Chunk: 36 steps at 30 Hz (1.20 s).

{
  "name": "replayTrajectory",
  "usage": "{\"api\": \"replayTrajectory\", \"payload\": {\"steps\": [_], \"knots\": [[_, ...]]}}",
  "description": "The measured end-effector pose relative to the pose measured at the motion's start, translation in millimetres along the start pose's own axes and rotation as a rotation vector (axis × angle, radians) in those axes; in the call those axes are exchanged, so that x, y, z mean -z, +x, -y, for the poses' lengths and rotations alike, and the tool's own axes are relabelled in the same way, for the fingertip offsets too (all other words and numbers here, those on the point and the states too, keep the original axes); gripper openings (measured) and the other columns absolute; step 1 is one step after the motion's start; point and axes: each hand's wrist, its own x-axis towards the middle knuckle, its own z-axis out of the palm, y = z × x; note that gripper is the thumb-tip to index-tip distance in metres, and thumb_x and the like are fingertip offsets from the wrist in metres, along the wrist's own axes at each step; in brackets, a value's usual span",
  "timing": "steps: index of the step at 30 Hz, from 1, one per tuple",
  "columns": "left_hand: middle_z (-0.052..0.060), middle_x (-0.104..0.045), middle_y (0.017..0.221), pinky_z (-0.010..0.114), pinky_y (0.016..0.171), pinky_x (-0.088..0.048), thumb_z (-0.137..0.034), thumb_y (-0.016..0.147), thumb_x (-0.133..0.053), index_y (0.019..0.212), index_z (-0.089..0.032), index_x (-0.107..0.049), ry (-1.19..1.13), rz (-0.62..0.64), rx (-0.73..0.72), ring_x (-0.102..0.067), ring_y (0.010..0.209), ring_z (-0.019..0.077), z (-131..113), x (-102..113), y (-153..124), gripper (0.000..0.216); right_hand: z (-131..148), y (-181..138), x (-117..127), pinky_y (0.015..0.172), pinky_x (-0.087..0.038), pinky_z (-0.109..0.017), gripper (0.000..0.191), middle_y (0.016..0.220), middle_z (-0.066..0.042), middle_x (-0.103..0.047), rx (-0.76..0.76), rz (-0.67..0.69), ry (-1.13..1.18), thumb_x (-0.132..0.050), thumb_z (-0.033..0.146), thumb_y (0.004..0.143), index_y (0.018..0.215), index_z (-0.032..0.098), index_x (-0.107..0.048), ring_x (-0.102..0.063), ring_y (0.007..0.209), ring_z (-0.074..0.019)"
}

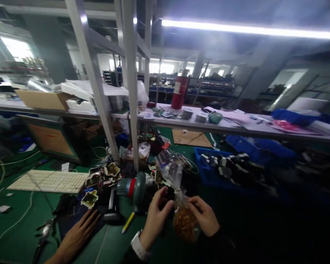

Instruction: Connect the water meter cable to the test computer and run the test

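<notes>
Crinkly clear plastic bag [184, 216], soft and light; my left hand [155, 216] and right hand [205, 216] pinch its twisted neck, the surest hold.

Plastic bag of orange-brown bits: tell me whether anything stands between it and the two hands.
Nothing visible does. The left hand and the right hand both grip the plastic bag at its sides. Another person's hand lies on the green mat, apart from it.

hands seen: 3 [155, 216] | bags held: 1 [184, 220] | keyboards counted: 1 [49, 181] | extinguishers noted: 1 [179, 91] | pencils counted: 1 [128, 222]
</notes>
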Motion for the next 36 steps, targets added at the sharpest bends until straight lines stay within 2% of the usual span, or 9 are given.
{"api": "replayTrajectory", "payload": {"steps": [3,6,10,13,17,22,30,33,36], "knots": [[0.008,-0.070,0.093,0.034,0.081,-0.047,-0.053,0.071,-0.071,0.093,-0.016,-0.067,-0.037,0.111,0.002,-0.062,0.089,0.0230,-8,-34,5,0.043,-10,-32,1,0.075,-0.056,-0.037,0.042,0.081,-0.009,-0.072,-0.037,0.005,0.139,-0.059,0.060,0.079,0.079,0.018,-0.064,-0.069,0.080,-0.0239],[0.003,-0.065,0.073,0.029,0.067,-0.045,-0.052,0.071,-0.071,0.080,-0.015,-0.066,-0.070,0.150,0.021,-0.057,0.071,0.0170,-9,-47,1,0.038,-16,-51,3,0.076,-0.057,-0.037,0.041,0.085,-0.010,-0.072,-0.059,-0.036,0.190,-0.057,0.057,0.082,0.087,0.018,-0.065,-0.069,0.083,-0.0234],[0.001,-0.063,0.073,0.027,0.067,-0.043,-0.051,0.075,-0.068,0.080,-0.016,-0.065,-0.087,0.081,0.038,-0.054,0.070,0.0145,-3,-56,-9,0.035,-8,-55,7,0.087,-0.054,-0.037,0.034,0.105,-0.011,-0.070,0.102,-0.236,0.003,-0.059,0.046,0.084,0.105,0.020,-0.067,-0.066,0.098,-0.0235],[0.001,-0.063,0.073,0.027,0.070,-0.042,-0.049,0.072,-0.072,0.077,-0.017,-0.064,-0.101,0.041,0.039,-0.054,0.073,0.0150,1,-59,-16,0.034,2,-44,6,0.080,-0.056,-0.034,0.028,0.095,-0.009,-0.071,0.248,-0.304,-0.122,-0.067,0.041,0.079,0.098,0.021,-0.069,-0.066,0.088,-0.0218],[0.001,-0.062,0.074,0.026,0.071,-0.042,-0.052,0.070,-0.073,0.076,-0.017,-0.063,-0.150,-0.005,0.041,-0.053,0.074,0.0153,3,-57,-23,0.037,8,-29,2,0.070,-0.054,-0.030,0.017,0.078,-0.005,-0.071,0.318,-0.194,-0.124,-0.061,0.036,0.084,0.080,0.022,-0.071,-0.066,0.076,-0.0193],[-0.001,-0.057,0.071,0.024,0.065,-0.040,-0.053,0.069,-0.073,0.078,-0.017,-0.060,-0.258,-0.023,0.090,-0.049,0.067,0.0116,8,-49,-28,0.039,14,-22,1,0.064,-0.051,-0.026,0.021,0.072,-0.003,-0.070,0.209,-0.033,-0.017,-0.056,0.035,0.086,0.076,0.020,-0.068,-0.066,0.069,-0.0168],[0.001,-0.063,0.075,0.024,0.064,-0.042,-0.051,0.065,-0.077,0.086,-0.015,-0.063,-0.317,-0.039,0.148,-0.056,0.067,0.0115,2,-39,-37,0.044,19,-19,-9,0.063,-0.050,-0.026,0.018,0.072,-0.003,-0.068,0.336,-0.050,-0.052,-0.056,0.031,0.087,0.076,0.020,-0.065,-0.064,0.069,-0.0163],[0.002,-0.068,0.077,0.026,0.071,-0.045,-0.041,0.053,-0.088,0.083,-0.015,-0.065,-0.238,-0.130,0.100,-0.060,0.074,0.0145,-4,-37,-40,0.045,18,-27,-16,0.065,-0.050,-0.028,0.016,0.073,-0.003,-0.067,0.432,-0.091,-0.131,-0.056,0.025,0.087,0.074,0.021,-0.065,-0.063,0.071,-0.0172],[0.002,-0.070,0.072,0.025,0.072,-0.045,-0.036,0.056,-0.087,0.078,-0.014,-0.069,-0.181,-0.237,0.063,-0.060,0.072,0.0141,-7,-36,-41,0.036,15,-34,-24,0.065,-0.051,-0.028,0.017,0.074,-0.004,-0.067,0.477,-0.088,-0.121,-0.053,0.021,0.087,0.076,0.021,-0.065,-0.064,0.071,-0.0174]]}}
